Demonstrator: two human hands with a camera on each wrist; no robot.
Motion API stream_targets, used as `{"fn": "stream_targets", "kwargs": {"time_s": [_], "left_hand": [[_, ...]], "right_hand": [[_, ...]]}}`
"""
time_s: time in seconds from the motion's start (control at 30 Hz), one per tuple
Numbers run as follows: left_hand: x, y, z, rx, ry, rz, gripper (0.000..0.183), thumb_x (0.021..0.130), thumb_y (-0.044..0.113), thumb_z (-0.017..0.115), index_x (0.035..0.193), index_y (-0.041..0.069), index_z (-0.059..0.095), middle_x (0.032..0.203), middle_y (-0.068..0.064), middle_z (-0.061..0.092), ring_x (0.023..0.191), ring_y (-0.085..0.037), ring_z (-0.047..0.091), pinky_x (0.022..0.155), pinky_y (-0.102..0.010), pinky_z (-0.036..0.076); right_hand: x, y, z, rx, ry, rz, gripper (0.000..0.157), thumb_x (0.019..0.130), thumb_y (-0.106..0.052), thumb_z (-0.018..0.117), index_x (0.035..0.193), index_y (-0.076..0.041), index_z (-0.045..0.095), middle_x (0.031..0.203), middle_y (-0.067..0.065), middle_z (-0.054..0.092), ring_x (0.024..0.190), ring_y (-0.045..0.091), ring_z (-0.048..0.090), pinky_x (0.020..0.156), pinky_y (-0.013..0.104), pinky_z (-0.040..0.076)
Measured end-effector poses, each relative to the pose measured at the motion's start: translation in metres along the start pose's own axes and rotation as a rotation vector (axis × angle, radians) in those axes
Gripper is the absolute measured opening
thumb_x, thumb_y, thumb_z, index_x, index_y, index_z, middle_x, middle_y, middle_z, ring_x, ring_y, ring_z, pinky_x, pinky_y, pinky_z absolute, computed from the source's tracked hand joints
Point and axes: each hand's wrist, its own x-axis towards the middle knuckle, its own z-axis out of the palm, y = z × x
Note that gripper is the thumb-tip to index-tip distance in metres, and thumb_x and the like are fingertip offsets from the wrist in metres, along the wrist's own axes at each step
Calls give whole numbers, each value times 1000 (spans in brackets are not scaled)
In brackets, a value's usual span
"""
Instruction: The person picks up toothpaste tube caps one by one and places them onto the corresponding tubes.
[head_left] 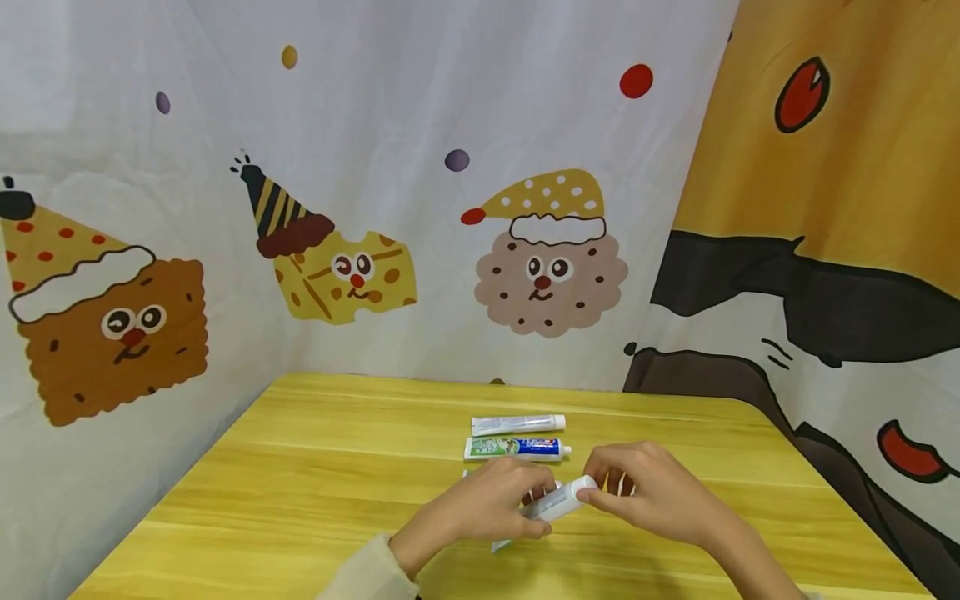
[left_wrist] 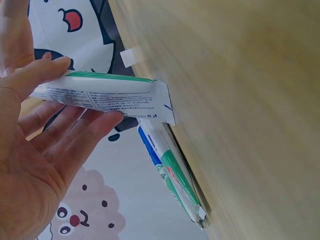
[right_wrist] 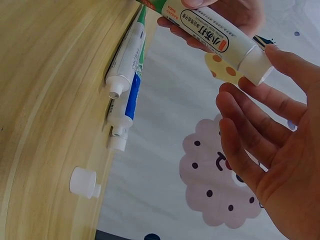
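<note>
A white toothpaste tube with a green end is held tilted above the table. My left hand grips its body, thumb on one side and fingers on the other; the left hand shows the printed side and flat crimped end past the fingers. At the other end, the thumb and index finger of my right hand pinch the white cap. The right hand's other fingers are bent loosely beside it. Just behind lies a green, white and blue tube with a bare nozzle.
A white capped tube lies farthest back. Another white tube, nozzle bare, lies nearer, mostly hidden by my left hand in the head view. White loose caps stand on the wooden table. A printed curtain hangs behind.
</note>
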Motion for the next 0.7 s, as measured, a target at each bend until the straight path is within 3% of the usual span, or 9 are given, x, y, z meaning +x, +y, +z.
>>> {"fn": "stream_targets", "kwargs": {"time_s": [0.7], "left_hand": [[0,-1,0,9,-3,-7,24,86,30,84,104,20,71,91,14,70,74,6,56,66,-12,46]], "right_hand": [[1,2,1,-4,-22,15,7,98,-36,71,93,-34,67,77,-23,64,66,-6,58,58,20,54]]}}
